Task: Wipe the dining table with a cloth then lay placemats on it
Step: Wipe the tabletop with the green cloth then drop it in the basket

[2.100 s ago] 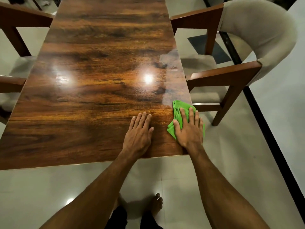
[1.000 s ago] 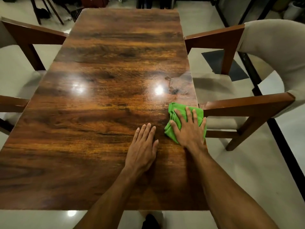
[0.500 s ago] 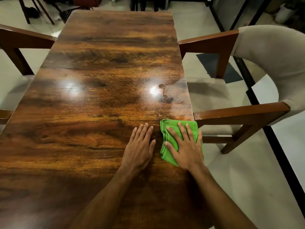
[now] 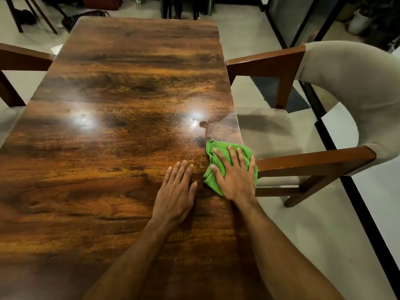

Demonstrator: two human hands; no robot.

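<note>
A glossy dark wooden dining table (image 4: 121, 135) fills the middle of the head view. A crumpled green cloth (image 4: 211, 178) lies near its right edge. My right hand (image 4: 236, 172) presses flat on the cloth with straight, spread fingers. My left hand (image 4: 176, 191) rests flat on the bare wood just left of the cloth, fingers straight. A dusty or wet smear (image 4: 207, 126) marks the table just beyond the cloth. No placemats are in view.
A wooden armchair with beige padding (image 4: 337, 100) stands close against the table's right side, its armrest (image 4: 313, 158) next to my right hand. Another chair's arm (image 4: 23, 57) shows at the left. More furniture legs stand on the pale floor beyond the far end.
Both hands and the cloth have moved forward along the table's right edge, from near the front edge towards the smear. More of the table now lies under my arms.
</note>
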